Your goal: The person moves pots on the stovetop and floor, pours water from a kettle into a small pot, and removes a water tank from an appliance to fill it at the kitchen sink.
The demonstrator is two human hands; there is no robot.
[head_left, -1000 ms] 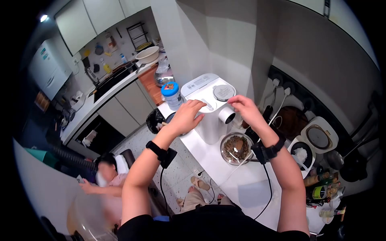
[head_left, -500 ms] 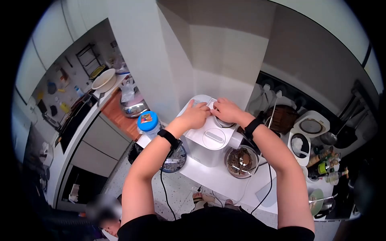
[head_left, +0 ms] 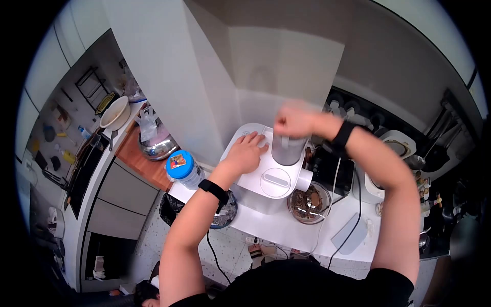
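Observation:
A white countertop appliance (head_left: 263,163) with a round knob and a side spout stands on the white counter. My left hand (head_left: 245,154) lies flat on its top with the fingers spread. My right hand (head_left: 295,120), slightly blurred, is closed at the upper end of a translucent grey cylinder (head_left: 286,150). This cylinder rises from the far right part of the appliance's top; whether its base still touches the appliance I cannot tell. A glass bowl (head_left: 311,217) holding brown scraps and a spoon-like piece stands beside the spout.
A blue-lidded jar (head_left: 192,179) stands left of the appliance, above a bin (head_left: 225,217). A grey flat board (head_left: 350,235) and cables lie on the right. A rice cooker (head_left: 371,188) and bottles stand farther right. Another person's head shows at lower left.
My right hand has moved up from the appliance's top, and the translucent cylinder now stands tall beneath it. My left hand stays on the top, its fingers now spread. The view has shifted.

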